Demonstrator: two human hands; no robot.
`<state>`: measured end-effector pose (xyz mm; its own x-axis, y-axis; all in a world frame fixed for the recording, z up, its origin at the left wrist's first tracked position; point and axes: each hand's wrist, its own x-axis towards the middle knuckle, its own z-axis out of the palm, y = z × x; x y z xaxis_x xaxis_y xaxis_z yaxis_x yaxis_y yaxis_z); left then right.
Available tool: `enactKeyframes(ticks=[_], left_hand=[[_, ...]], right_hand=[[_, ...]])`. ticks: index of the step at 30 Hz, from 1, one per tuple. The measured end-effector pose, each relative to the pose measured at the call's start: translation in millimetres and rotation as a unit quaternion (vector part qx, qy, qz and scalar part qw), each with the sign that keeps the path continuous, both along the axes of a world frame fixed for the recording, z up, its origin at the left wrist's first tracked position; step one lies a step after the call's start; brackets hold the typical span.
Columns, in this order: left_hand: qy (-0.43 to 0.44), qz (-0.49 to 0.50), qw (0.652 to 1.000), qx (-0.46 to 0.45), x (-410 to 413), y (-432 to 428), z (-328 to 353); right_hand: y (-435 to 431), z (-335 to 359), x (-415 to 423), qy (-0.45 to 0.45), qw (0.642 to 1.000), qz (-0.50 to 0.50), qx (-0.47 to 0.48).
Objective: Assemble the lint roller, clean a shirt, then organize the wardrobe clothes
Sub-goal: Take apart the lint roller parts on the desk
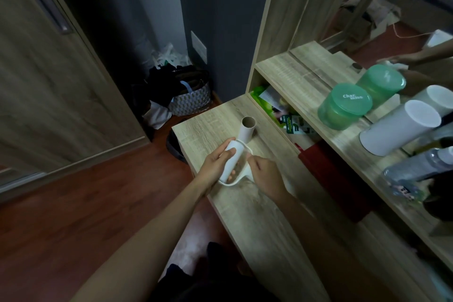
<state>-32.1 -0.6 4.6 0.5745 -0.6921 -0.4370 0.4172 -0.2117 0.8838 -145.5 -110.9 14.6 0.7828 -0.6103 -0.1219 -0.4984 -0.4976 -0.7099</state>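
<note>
Obs: left hand [217,163] wraps white roll [232,154]; right hand [267,176] apparently pinches roller handle [245,173]. Roll likely light, crushable, tacky: grip mid-body, gently.

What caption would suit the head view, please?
Left hand grips a white roll while right hand holds the lint roller frame over the wooden table, near a cardboard tube.

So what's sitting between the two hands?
The white lint roller, in the head view: left hand grips its roll, right hand holds its handle.
</note>
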Motion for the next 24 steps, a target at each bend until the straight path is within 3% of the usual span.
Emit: enactKeyframes(ticks=[3,7,17,24], left_hand=[[-0.019,0.001,1.000,0.015,-3.6,-0.8,-5.6],[-0.017,0.013,1.000,0.017,-6.1,-2.6,-6.3],[-0.034,0.068,0.997,0.016,-14.4,-10.6,-8.7],[-0.042,0.074,0.996,0.031,-20.1,-15.4,-3.1]], right_hand=[[3.5,-15.0,-1.9,0.025,0.989,0.022,-0.141],[5.2,-21.9,-1.4,0.073,0.982,0.049,-0.168],[11.2,-8.0,-0.4,0.088,0.985,-0.006,-0.150],[4.7,-7.4,-3.5,0.035,0.991,-0.056,-0.118]])
